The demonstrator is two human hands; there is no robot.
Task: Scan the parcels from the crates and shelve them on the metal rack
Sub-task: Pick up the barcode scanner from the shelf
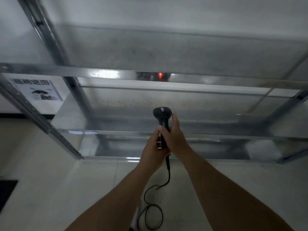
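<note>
Metal rack (116, 73) just beyond left hand (154, 148) & right hand (177, 139), both gripping scanner (162, 114) by handle, axis upright, head twd rack.

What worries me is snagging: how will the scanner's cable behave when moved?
Probably floppy: the cable hangs from the scanner in loose loops, so it should trail and sway. It looks thin, so likely light. Those open loops could catch on the metal rack.
</note>
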